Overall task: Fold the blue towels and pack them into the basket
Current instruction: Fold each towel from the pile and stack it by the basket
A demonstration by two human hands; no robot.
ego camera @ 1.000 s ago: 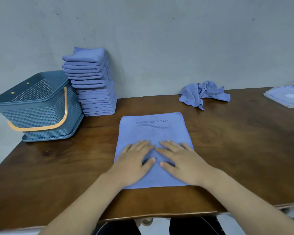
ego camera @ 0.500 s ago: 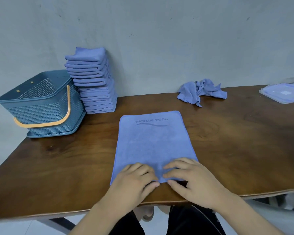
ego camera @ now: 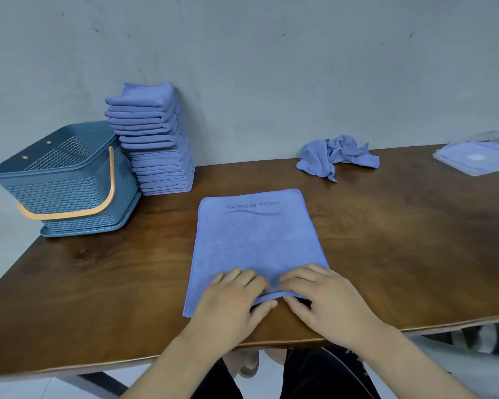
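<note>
On one brown wooden desk [ego camera: 98,283]: one teal perforated plastic basket [ego camera: 69,180], one flat blue towel [ego camera: 254,240], one crumpled blue towel [ego camera: 329,156], one tall stack of folded blue towels [ego camera: 156,145], count unclear. Two hands, left hand [ego camera: 231,306] and right hand [ego camera: 326,303].

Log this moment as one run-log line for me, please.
left hand: pinches near edge of flat towel | right hand: pinches same edge | folded stack: beside basket | crumpled towel: unfolded at back

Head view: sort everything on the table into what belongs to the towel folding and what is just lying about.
Job: flat towel, its near edge pinched by left hand and right hand; stack of folded towels; crumpled towel; basket.
Lying about: clear plastic packets at the table's far right.
</note>
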